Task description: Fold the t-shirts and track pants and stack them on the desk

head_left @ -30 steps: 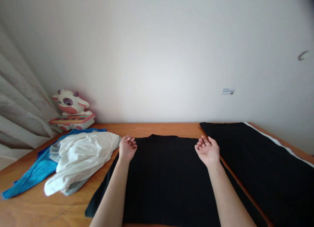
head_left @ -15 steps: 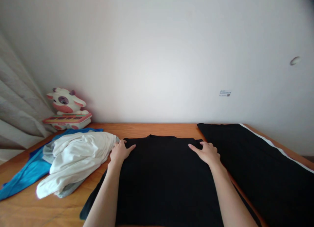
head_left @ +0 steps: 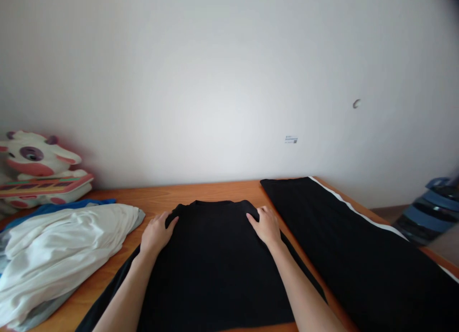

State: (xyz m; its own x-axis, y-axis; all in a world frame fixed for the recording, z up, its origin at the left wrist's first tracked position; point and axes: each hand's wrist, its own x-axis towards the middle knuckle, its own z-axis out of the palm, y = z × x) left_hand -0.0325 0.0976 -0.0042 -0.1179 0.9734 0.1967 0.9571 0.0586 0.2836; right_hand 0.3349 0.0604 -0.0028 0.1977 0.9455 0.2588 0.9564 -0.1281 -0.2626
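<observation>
Since the earlier frame, both hands have drawn closer together, the shirt's shoulders have bunched, and the camera view has turned rightward. At far left, a cow-shaped toy with a keyboard (head_left: 53, 183) stands on the wooden table (head_left: 143, 194) against the wall (head_left: 215, 83), partly cut off by the picture edge. In front of it lies a blue garment (head_left: 71, 205), largely covered by a crumpled white garment (head_left: 68, 246) with grey fabric showing at its lower edge. The left hand (head_left: 157, 234) is clamped on the left shoulder area of the black shirt (head_left: 215, 270), thumb on top. The shirt lies spread on the table at centre, collar toward the wall, sleeves angled down both sides. The right hand (head_left: 266, 225) is likewise clamped on the opposite shoulder area. A printed label (head_left: 291, 139) is fixed to the wall. Just beside the shirt, a black garment with a white stripe (head_left: 333, 236) lies flat. Above it, a small hook-like fitting (head_left: 356, 104) marks the wall. At far right, a blue-and-dark container (head_left: 426, 217) sits beyond the table edge.
</observation>
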